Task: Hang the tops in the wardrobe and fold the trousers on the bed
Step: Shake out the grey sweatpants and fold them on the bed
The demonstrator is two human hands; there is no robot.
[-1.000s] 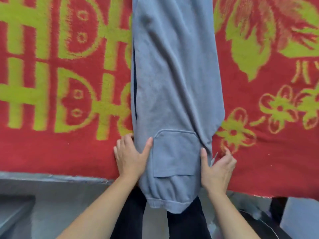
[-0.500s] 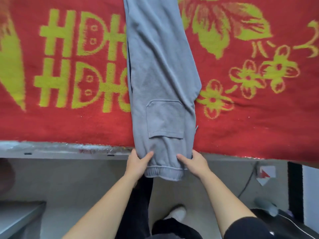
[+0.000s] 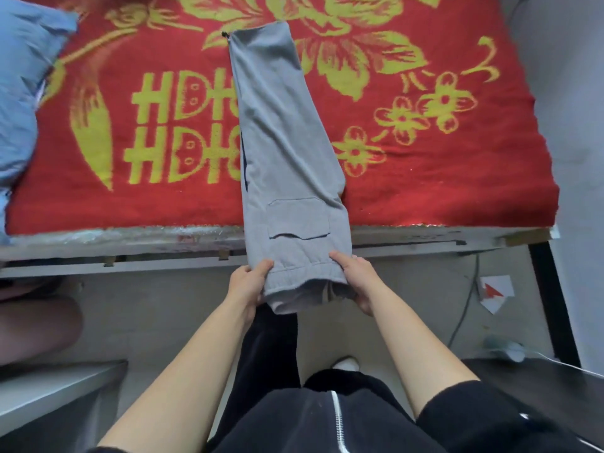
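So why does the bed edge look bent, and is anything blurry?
Head view: the wide-angle lens bows the bed frame; light is soft and even, no glare; the grey trousers are sharp, the blue bedding at far left slightly soft.

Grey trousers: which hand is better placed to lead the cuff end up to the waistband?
Left, narrowly. Both hands pinch the cuff, but the left hand sits straight below the waistband; the right hand would reach across.

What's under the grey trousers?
Under the grey fleece trousers: the red, yellow-patterned blanket, its print hidden there. The cuffs overhang the bed edge, held by left hand and right hand.
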